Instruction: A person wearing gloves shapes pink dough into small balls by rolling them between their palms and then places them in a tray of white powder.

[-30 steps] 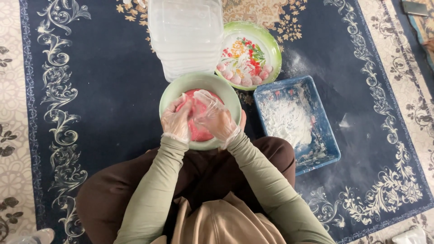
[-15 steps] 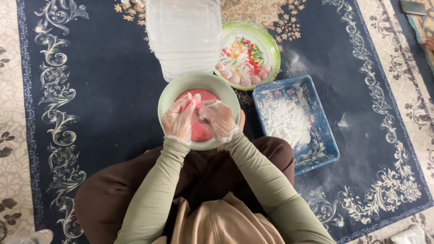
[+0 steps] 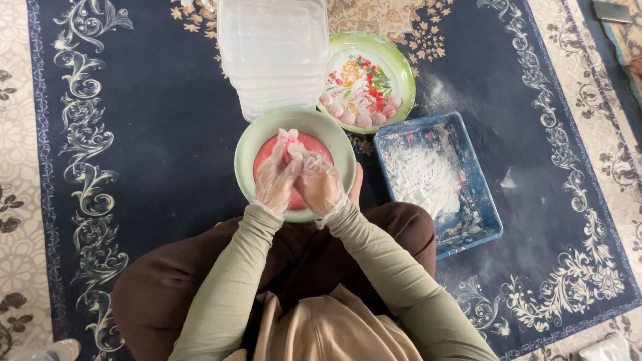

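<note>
Clearly the work sits at the centre of the frame, so going left to right: the left hand (image 3: pixel 277 179), in a thin clear glove, is curled with its fingers closed around a small lump of pink dough (image 3: pixel 289 144), and the right hand (image 3: pixel 319 184), gloved the same way, presses in against it so that both hands pinch the 1 lump together just above the pale green bowl (image 3: pixel 249 144), which holds a larger pink mass (image 3: pixel 311 144). To do this pinching well, I judge the lump should stay over the bowl, with light, even pressure from both sets of fingertips so the glove film does not tear or fold into the dough. Right of the hands, at upper centre, a flowered green-rimmed plate (image 3: pixel 401 73) carries a row of small pink balls (image 3: pixel 362 113), and further right a blue tray (image 3: pixel 491 214) holds white powder. Hard to read: the lump is mostly covered by the fingers, so its shape cannot be told; the stack of clear plastic containers (image 3: pixel 274 47) is cut off at the top edge, and what they contain is unclear.
</note>
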